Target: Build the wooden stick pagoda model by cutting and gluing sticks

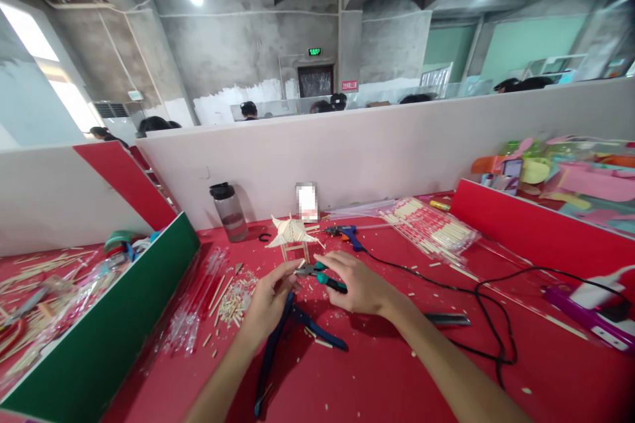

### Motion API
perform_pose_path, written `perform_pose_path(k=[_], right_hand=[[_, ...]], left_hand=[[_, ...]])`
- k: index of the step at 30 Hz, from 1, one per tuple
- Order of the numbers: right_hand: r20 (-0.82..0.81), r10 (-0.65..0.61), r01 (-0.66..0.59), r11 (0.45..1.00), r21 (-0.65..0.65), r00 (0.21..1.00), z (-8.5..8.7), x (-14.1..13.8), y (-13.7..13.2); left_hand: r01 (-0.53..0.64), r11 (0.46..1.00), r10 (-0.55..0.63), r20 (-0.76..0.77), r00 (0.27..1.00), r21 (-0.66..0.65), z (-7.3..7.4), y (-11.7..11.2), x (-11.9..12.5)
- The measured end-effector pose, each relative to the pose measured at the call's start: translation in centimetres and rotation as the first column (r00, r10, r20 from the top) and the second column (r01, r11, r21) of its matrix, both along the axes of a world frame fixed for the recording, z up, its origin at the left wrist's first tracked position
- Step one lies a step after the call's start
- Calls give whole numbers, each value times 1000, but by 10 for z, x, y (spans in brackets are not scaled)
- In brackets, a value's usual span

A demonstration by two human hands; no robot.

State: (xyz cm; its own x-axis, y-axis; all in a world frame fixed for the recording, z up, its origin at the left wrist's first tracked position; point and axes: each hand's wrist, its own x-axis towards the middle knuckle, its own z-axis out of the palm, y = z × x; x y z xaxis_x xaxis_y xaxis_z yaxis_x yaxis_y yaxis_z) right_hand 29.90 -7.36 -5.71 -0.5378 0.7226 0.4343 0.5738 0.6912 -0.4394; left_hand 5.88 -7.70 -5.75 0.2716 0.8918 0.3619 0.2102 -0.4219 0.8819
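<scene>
In the middle of the head view my right hand (357,283) grips green-and-black handled pliers (323,274), whose jaws point left. Pinched in the fingers of my left hand (272,297) is a small pale wooden stick (300,264), right at the plier jaws. Just beyond both hands stands a little wooden pavilion model (292,232) with a pointed roof and stick legs. A dark blue long-handled cutter (292,327) lies on the red table below my hands, partly covered by my left hand.
Cut stick bits (233,301) are heaped at left, near clear plastic wrappers (191,310). Behind are a water bottle (229,211) and a blue glue gun (347,235), its black cord (421,272) trailing right. Packed sticks (431,228) and a purple power strip (590,318) lie right. Green (114,324) and red dividers (540,228) flank the table.
</scene>
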Motion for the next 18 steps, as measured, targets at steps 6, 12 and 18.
perform_pose_path(k=[6, 12, 18], right_hand=[[1, -15, 15, 1000, -10, 1000, 0, -1, 0], [9, -16, 16, 1000, -5, 1000, -3, -1, 1], [39, -33, 33, 999, -8, 999, -8, -1, 4]], left_hand=[[-2, 1000, 2, 16, 1000, 1, -1, 1, 1], [-1, 1000, 1, 23, 1000, 1, -1, 2, 2], [1, 1000, 0, 35, 999, -26, -6, 5, 1]])
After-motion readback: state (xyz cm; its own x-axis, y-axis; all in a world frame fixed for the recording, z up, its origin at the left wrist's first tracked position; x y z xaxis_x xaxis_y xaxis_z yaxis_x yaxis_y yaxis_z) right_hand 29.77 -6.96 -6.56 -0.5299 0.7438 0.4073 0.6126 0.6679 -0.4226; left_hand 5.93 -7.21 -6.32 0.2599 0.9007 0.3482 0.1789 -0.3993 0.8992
